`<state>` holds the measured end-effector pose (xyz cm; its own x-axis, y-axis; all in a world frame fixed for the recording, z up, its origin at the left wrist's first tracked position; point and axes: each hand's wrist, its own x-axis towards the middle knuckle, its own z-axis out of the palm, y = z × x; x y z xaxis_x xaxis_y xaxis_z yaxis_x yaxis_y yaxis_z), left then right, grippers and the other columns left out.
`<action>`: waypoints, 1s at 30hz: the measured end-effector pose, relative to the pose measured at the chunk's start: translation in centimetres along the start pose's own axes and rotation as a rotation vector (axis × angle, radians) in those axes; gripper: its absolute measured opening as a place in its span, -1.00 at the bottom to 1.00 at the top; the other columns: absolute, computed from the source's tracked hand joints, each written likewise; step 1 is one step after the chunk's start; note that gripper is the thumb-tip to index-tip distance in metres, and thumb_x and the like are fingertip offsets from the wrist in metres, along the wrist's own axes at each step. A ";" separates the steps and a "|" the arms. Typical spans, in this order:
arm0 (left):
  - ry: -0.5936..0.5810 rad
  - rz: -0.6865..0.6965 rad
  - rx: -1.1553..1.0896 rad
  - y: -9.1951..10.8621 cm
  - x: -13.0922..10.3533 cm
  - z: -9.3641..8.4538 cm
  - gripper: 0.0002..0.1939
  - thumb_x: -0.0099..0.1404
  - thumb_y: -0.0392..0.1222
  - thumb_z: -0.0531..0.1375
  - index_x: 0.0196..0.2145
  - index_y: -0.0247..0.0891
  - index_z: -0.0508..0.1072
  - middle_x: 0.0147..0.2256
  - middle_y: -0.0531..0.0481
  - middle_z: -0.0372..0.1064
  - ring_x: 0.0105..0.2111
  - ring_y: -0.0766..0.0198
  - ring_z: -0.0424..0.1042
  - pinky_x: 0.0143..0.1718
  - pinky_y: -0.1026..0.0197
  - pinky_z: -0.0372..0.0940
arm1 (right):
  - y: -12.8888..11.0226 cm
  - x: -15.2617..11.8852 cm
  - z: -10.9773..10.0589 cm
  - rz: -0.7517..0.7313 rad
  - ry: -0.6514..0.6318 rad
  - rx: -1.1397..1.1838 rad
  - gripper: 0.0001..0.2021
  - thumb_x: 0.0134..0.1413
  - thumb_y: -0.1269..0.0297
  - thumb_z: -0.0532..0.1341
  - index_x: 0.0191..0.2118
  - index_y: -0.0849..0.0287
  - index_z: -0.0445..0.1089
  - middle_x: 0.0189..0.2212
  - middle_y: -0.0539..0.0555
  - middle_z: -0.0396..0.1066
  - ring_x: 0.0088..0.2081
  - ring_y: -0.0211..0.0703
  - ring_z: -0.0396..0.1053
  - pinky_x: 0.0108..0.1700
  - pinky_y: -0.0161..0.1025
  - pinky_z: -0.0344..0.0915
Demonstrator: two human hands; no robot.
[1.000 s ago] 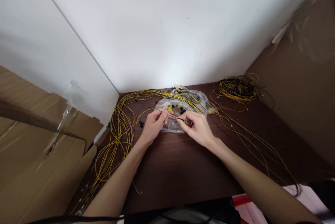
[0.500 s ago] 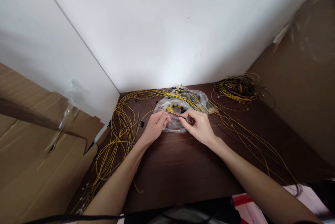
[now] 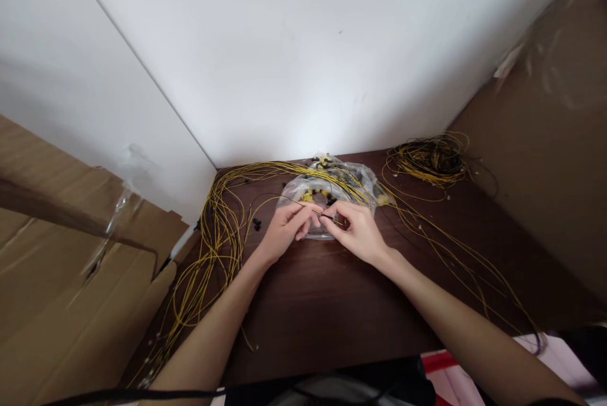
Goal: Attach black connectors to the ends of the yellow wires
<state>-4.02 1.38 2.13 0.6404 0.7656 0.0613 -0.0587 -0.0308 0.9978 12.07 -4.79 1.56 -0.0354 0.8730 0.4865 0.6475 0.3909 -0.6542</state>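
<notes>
My left hand (image 3: 290,227) and my right hand (image 3: 359,229) are nearly touching above a clear plastic bag (image 3: 318,236). Both are closed on thin wires, one yellow and one dark. A small black piece (image 3: 327,217) sits on the wires at my right fingertips; its exact kind is too small to tell. From my left hand the yellow wire (image 3: 262,202) curves away to the left. Inside the bag lie small yellow and black parts (image 3: 315,195), partly hidden by my fingers.
A long bundle of yellow wires (image 3: 222,216) sprawls over the left of the dark brown table (image 3: 322,311). A coiled yellow-black bundle (image 3: 427,162) lies at the back right. Small black parts (image 3: 257,224) rest left of the bag. Cardboard (image 3: 61,305) and a white wall (image 3: 303,64) border the table.
My left hand has moved slightly right, so its fingertips are now close to those of my right hand. My right hand has shifted a little to the left.
</notes>
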 end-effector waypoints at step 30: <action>0.475 0.127 0.147 -1.3 0.2 -0.5 -0.57 0.22 0.04 0.08 -0.58 -0.36 0.45 -0.68 0.05 0.19 -0.68 0.45 0.07 -0.66 0.34 -0.05 | -0.1 0.0 -0.3 -0.002 -0.035 -0.008 -0.89 0.07 0.32 0.14 -0.43 0.20 0.33 -0.51 -0.02 0.36 -0.53 -0.33 0.22 -0.46 -0.36 0.12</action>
<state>-4.22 1.88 0.85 0.2150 0.9563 0.1983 0.0171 -0.2067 0.9783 12.22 -4.86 1.77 -0.0633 0.8818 0.4674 0.6536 0.3906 -0.6483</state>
